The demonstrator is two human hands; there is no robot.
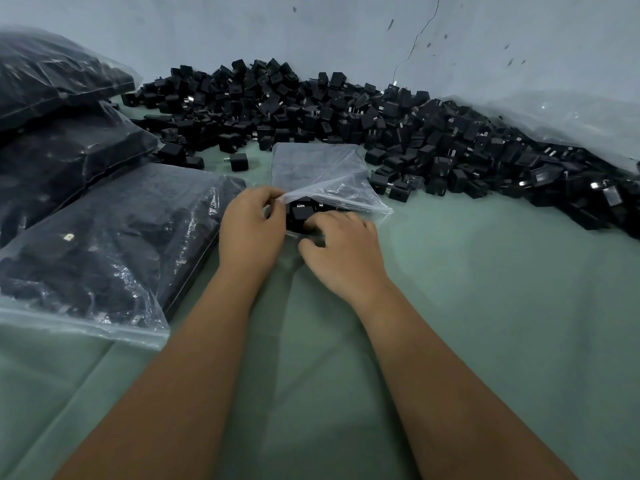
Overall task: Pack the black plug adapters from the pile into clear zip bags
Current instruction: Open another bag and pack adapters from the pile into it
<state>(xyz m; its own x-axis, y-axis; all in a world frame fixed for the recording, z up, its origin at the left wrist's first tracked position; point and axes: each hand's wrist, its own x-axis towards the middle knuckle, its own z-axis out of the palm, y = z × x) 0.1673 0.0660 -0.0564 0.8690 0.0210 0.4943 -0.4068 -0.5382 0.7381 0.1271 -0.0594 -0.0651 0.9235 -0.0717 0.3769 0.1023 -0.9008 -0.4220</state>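
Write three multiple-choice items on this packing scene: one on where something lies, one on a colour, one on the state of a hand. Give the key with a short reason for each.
1. Where do the filled bags lie?
A. on the person's left
B. on the person's right
C. on top of the loose pile

2. What colour is the cloth under the work?
A. red
B. pale green
C. yellow

3. What is the left hand doing?
A. lying flat on the cloth
B. reaching into the loose pile
C. pinching the top edge of the open bag

Key:
1 A: the filled bags are stacked along the left side, while the loose pile runs along the wall.
2 B: the cloth is pale green all around the arms.
3 C: its fingers pinch the lifted edge of the bag's mouth, while the right hand is at the adapters in the opening.
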